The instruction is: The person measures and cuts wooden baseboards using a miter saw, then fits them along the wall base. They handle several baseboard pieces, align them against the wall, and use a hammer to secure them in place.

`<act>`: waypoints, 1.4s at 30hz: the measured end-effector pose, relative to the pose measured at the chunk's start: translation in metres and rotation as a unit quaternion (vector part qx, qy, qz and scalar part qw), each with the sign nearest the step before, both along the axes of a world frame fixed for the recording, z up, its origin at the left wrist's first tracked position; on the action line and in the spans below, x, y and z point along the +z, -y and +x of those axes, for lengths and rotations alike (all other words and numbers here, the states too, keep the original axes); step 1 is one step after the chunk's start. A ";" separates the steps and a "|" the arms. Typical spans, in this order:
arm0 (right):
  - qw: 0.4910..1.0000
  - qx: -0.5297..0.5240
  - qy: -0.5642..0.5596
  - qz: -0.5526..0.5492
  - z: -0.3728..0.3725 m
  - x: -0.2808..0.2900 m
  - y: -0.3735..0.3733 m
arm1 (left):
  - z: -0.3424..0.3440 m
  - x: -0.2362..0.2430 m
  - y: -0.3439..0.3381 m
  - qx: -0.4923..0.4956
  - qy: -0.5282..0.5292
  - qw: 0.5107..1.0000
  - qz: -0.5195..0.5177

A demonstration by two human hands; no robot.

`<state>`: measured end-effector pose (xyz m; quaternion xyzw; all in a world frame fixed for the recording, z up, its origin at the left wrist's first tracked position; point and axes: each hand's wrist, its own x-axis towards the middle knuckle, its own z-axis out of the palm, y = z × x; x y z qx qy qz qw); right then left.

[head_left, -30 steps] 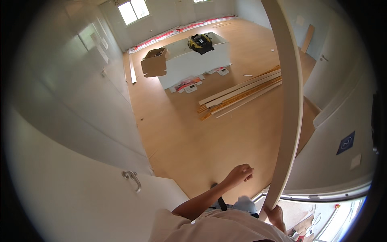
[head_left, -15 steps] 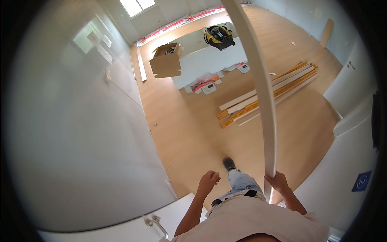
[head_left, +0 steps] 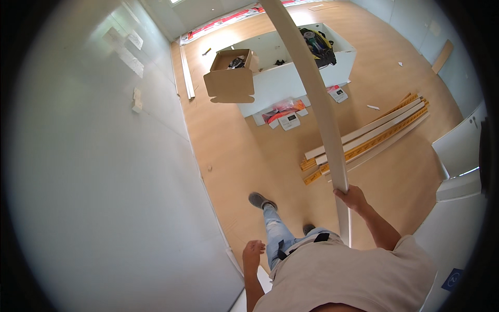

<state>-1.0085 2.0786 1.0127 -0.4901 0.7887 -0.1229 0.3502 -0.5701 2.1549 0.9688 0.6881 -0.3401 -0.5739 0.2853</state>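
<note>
My right hand [head_left: 353, 199] is closed round the edge of a long pale wooden board [head_left: 323, 112], thumb on the near side. The board slants from beside my hip up past the top of the picture, and its far end is out of sight. Beside my left thigh hangs my left hand [head_left: 253, 248], fingers loosely bent and a little apart, with nothing seen in it. Past the board's right side lies a stack of long white and orange-yellow strips [head_left: 374, 135] on the floor.
Ahead stands a low white cabinet-like box [head_left: 267, 83] with an open cardboard box [head_left: 228, 86] at its left and a black-and-yellow tool bag [head_left: 323, 52] at its right. A pale wall [head_left: 104, 182] runs along my left; a white door [head_left: 460, 143] is at right.
I have stepped forward, left foot now in front. The board came along in my right hand, its upper part swinging left. My left hand has dropped lower beside my leg.
</note>
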 end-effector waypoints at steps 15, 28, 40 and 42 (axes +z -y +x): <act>0.988 0.092 -0.056 0.112 0.168 0.001 0.342 | 0.126 0.098 0.563 -0.265 0.302 0.894 -0.197; 0.987 0.113 -0.033 0.110 0.264 -0.047 0.692 | 0.150 0.096 0.875 -0.454 0.174 0.870 -0.081; 0.986 0.085 -0.054 0.133 0.336 -0.041 1.021 | 0.274 0.066 1.184 -0.385 0.192 0.894 -0.127; 0.990 0.082 -0.046 0.100 0.361 -0.045 1.061 | 0.289 0.065 1.236 -0.425 0.200 0.872 -0.140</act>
